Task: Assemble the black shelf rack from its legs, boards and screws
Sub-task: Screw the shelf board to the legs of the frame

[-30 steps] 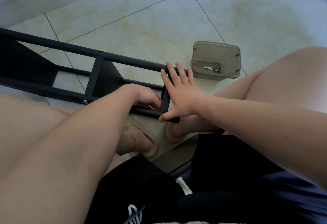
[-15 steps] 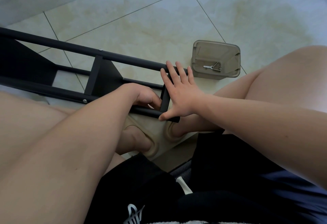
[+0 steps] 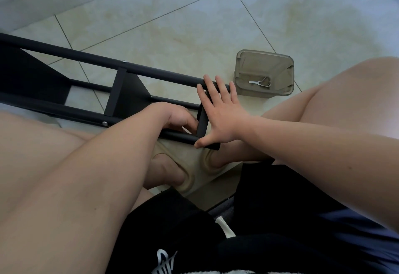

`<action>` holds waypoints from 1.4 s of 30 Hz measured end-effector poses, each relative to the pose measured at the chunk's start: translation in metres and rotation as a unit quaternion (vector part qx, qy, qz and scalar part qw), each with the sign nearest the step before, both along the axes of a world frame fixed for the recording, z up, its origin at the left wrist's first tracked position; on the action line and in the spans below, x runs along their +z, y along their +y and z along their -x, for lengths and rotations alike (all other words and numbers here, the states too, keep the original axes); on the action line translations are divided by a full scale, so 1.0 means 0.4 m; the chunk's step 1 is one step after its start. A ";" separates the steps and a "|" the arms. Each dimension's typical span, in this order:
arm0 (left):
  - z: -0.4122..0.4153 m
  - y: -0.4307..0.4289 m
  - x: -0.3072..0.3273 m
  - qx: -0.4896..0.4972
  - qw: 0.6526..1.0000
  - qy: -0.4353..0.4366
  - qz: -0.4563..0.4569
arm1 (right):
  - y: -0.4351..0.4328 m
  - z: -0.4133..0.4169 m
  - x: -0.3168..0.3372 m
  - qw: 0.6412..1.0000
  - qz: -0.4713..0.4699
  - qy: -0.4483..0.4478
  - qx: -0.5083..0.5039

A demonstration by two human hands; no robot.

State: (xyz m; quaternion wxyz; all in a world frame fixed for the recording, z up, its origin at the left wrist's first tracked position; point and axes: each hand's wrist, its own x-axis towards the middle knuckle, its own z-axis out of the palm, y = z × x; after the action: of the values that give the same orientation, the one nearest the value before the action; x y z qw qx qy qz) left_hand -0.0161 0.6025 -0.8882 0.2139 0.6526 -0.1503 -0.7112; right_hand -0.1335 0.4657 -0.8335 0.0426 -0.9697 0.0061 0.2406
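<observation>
The black shelf rack (image 3: 133,96) lies on its side across the tiled floor, legs running from the left edge toward me. A black board (image 3: 203,120) sits at the near end between two legs. My right hand (image 3: 220,113) presses flat against that end board, fingers straight and spread, the thumb on the near leg's end. My left hand (image 3: 177,120) reaches inside the frame just left of the board with fingers curled; what they hold is hidden. A silver screw head (image 3: 105,123) shows on the near leg, another screw head (image 3: 124,61) on the far leg.
A translucent plastic box (image 3: 264,72) stands on the floor to the right of the rack's end, with a small metal wrench (image 3: 258,82) and a screw inside. My bare knees frame the work on both sides, feet in beige slippers (image 3: 207,161) beneath the rack.
</observation>
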 end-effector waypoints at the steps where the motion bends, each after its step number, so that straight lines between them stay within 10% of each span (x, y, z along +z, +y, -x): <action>1: -0.001 0.000 0.000 -0.010 1.000 -0.004 -0.006 | 0.000 0.000 0.000 1.000 0.000 0.000 0.000; 42: 0.009 -0.004 0.034 0.043 0.998 0.033 0.020 | -0.001 0.000 -0.004 1.000 -0.002 -0.003 0.001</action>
State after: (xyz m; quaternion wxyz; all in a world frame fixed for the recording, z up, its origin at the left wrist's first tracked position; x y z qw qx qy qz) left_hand -0.0196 0.6009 -0.8745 0.2623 0.6303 -0.1296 -0.7191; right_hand -0.1337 0.4654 -0.8350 0.0441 -0.9704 0.0048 0.2376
